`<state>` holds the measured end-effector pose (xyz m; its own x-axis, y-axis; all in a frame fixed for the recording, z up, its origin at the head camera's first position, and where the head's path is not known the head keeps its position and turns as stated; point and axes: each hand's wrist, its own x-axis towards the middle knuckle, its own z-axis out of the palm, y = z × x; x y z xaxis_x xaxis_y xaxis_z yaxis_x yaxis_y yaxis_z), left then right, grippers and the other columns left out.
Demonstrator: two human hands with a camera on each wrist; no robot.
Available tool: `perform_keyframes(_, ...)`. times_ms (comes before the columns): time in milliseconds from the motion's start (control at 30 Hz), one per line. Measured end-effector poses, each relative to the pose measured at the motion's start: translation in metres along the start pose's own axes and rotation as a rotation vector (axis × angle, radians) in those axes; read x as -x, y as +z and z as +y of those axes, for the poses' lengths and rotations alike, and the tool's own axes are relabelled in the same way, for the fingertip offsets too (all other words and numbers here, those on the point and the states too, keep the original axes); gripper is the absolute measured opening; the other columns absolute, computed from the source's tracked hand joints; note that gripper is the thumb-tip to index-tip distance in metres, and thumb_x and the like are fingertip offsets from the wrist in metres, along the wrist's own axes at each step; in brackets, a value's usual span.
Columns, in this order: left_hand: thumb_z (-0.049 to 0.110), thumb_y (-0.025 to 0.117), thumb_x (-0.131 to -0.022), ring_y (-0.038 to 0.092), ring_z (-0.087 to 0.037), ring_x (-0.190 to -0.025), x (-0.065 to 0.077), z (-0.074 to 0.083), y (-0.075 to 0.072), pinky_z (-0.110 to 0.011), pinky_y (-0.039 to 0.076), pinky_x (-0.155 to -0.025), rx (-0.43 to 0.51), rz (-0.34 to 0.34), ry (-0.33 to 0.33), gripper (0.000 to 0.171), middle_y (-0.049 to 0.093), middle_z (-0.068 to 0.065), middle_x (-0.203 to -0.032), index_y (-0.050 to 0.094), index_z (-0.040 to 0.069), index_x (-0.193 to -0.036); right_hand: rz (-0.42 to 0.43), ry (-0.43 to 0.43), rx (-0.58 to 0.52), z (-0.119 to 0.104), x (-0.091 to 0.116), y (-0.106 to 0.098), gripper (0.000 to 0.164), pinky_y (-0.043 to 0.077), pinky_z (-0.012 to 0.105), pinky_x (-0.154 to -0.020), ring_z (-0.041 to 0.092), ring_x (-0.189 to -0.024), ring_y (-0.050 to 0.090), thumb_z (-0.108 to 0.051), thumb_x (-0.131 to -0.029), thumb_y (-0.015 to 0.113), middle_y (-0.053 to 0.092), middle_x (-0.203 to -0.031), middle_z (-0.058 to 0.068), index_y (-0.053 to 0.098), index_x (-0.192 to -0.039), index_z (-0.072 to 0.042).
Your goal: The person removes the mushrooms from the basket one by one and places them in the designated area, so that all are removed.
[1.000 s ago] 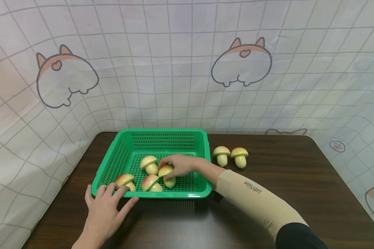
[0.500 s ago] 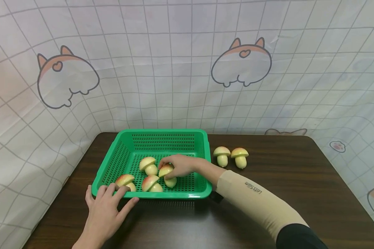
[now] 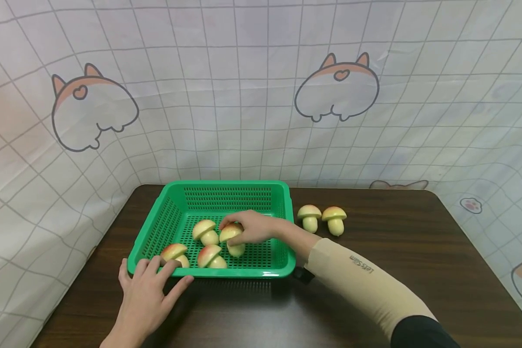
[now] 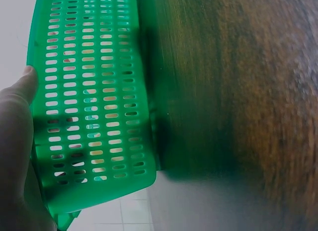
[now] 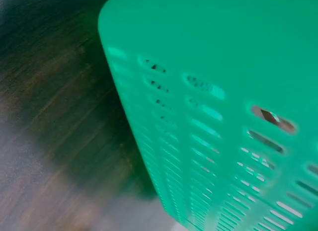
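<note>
In the head view, a green plastic basket (image 3: 226,273) with slotted walls holds several toy mushrooms with yellow-red caps. My right hand (image 3: 256,228) reaches in over its right side and grips one mushroom (image 3: 237,250) by the cap. Just left of that lie a mushroom with a pale cap (image 3: 205,232) and a red-tinged mushroom (image 3: 211,257). My left hand (image 3: 145,292) holds the basket's front left rim, fingers over the edge and thumb outside. It partly hides another mushroom (image 3: 174,251). The left wrist view shows the thumb (image 4: 25,84) at the rim.
Two more mushrooms, a left one (image 3: 310,218) and a right one (image 3: 335,220), lie on the dark wooden table (image 3: 396,241) right of the basket. A white gridded cloth (image 3: 243,96) with cartoon animals hangs behind and beside the table.
My right hand has lifted slightly and shifted a little back, the gripped mushroom moving with it. The pale-capped mushroom has slid slightly left. My left hand has stayed put.
</note>
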<state>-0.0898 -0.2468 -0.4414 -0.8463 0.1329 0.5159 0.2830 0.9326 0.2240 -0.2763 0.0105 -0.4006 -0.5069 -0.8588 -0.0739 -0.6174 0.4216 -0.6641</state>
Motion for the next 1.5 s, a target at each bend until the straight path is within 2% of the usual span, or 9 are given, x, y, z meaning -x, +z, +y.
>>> perform_keyframes(333,0.051,0.074,-0.091,0.052,-0.037,-0.1,0.0,-0.001,0.001,-0.085,0.009,-0.103,0.0,0.0,0.002,0.032,0.058,-0.006,-0.1,0.069,0.021,-0.103,0.049,-0.031,-0.049,-0.009,0.012,-0.016,0.041,0.051,0.029,-0.083,0.011,-0.095,0.061,-0.024,-0.098,0.071,0.064,-0.117,-0.008,0.062,-0.136,-0.012)
perform_keyframes(600,0.052,0.074,-0.091,0.052,-0.037,-0.1,0.0,-0.001,0.001,-0.085,0.009,-0.103,-0.002,0.003,0.002,0.033,0.059,-0.005,-0.1,0.069,0.022,-0.103,0.099,-0.028,-0.089,-0.014,0.027,-0.032,0.037,0.052,0.031,-0.086,0.011,-0.106,0.058,-0.027,-0.098,0.071,0.063,-0.121,-0.013,0.063,-0.134,-0.022)
perform_keyframes(900,0.051,0.074,-0.091,0.052,-0.037,-0.101,0.0,-0.001,0.001,-0.084,0.008,-0.103,0.0,-0.002,-0.001,0.032,0.059,-0.005,-0.101,0.069,0.022,-0.103,0.155,-0.048,-0.099,-0.013,0.045,-0.049,0.035,0.053,0.034,-0.085,0.011,-0.101,0.06,-0.027,-0.098,0.071,0.062,-0.122,-0.012,0.063,-0.132,-0.026)
perform_keyframes(1167,0.051,0.074,-0.091,0.052,-0.037,-0.1,0.0,-0.001,0.001,-0.084,0.008,-0.103,0.002,-0.001,0.003,0.032,0.059,-0.006,-0.101,0.069,0.021,-0.103,0.191,-0.062,-0.133,-0.012,0.063,-0.059,0.037,0.055,0.036,-0.084,0.015,-0.107,0.059,-0.026,-0.099,0.072,0.063,-0.125,-0.009,0.063,-0.134,-0.021)
perform_keyframes(1500,0.05,0.074,-0.091,0.052,-0.037,-0.1,0.001,0.0,0.001,-0.084,0.007,-0.103,0.006,-0.002,0.0,0.032,0.06,-0.006,-0.102,0.069,0.021,-0.103,0.25,-0.045,-0.141,-0.013,0.086,-0.068,0.037,0.053,0.038,-0.086,0.015,-0.109,0.059,-0.023,-0.097,0.073,0.064,-0.124,-0.007,0.063,-0.133,-0.023)
